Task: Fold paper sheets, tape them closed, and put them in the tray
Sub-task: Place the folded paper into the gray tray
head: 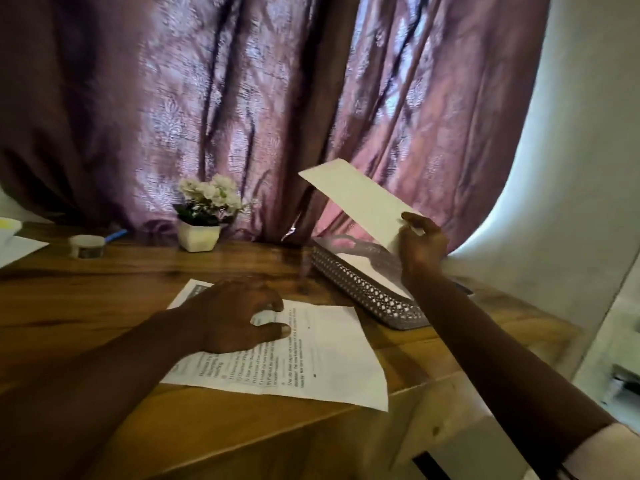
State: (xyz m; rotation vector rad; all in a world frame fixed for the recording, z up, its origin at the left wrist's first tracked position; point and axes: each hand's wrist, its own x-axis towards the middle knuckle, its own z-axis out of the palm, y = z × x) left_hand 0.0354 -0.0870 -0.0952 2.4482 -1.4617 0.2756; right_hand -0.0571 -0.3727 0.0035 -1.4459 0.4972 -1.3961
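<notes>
A glossy wooden table [104, 299] with visible grain fills the lower view, backed by a mauve curtain [242, 98] with a shiny woven leaf pattern. The left hand [228, 317] lies palm down on a flat printed sheet [311, 358] near the table's front edge, its fingers [273, 329] spread and pressing the paper; the sheet's right front corner reaches the table's front edge. The right hand [420, 245] is raised above the table's right side, its fingers [410, 219] pinching the near end of a folded paper [360, 199], a long, narrow, plain white strip tilted up toward the curtain. Directly below it sits the tray [367, 292], a grey rectangular basket with perforated lattice walls, set at an angle near the table's right edge, with white paper lying inside. A roll of tape [86, 245], round and translucent, rests toward the table's far left, with a blue stick-like item just behind it that is too small to identify. A white faceted pot of white flowers [204, 216] stands at the far edge against the curtain. More white paper [17, 247] lies at the left edge. Bare wood stays open between the tape, the pot and the printed sheet.
</notes>
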